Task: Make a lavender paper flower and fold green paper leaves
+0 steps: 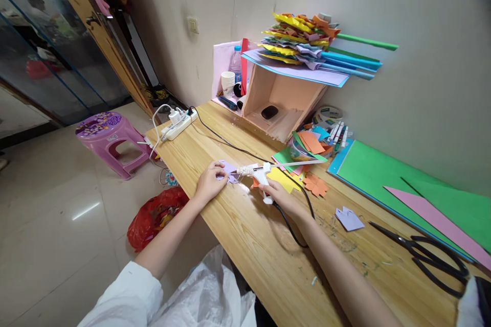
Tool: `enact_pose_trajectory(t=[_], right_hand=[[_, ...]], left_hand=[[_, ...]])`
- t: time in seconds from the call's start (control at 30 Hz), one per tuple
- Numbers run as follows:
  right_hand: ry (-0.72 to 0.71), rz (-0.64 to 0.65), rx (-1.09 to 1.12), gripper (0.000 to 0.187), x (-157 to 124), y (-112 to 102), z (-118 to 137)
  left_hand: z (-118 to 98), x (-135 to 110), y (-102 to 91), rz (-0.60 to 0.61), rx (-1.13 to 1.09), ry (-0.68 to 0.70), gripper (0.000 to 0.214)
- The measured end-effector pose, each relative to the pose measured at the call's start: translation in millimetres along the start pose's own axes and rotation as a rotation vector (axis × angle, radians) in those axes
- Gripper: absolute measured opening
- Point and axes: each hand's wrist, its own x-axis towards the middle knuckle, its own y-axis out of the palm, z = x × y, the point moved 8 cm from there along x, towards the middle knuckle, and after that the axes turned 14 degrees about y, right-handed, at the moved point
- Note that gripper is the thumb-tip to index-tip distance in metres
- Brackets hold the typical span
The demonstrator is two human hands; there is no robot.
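Observation:
My right hand (279, 197) grips a white glue gun (256, 172), its nozzle pointing left at a small purple paper piece (229, 169) on the wooden table (245, 245). My left hand (210, 182) holds that purple piece down with closed fingers. The gun's black cord (291, 225) loops under my right wrist and runs back to a white power strip (178, 123).
Black scissors (425, 255) and a loose purple cutout (348, 218) lie to the right. Green and pink sheets (402, 179), coloured scraps, markers and a wooden box topped with stacked paper crafts (307, 41) line the wall. A purple stool (109, 138) and red bag (157, 214) sit on the floor.

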Motion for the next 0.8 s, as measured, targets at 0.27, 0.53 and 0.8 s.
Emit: enact_pose_trajectory(t=[0.27,0.53,0.8], right_hand=[[0.006,0.009,0.046,0.027,0,0,1],[-0.045,-0.023,0.091,0.034,5,-15,-6],[-0.072,-0.021,0.087,0.037,9,-18,-10]], left_hand=[[0,0,0.3,-0.010,0.007,0.010,0.013],[-2,-2,2.0,0.004,0.044,0.003,0.009],[-10,-3,1.3,-0.005,0.050,0.024,0.011]])
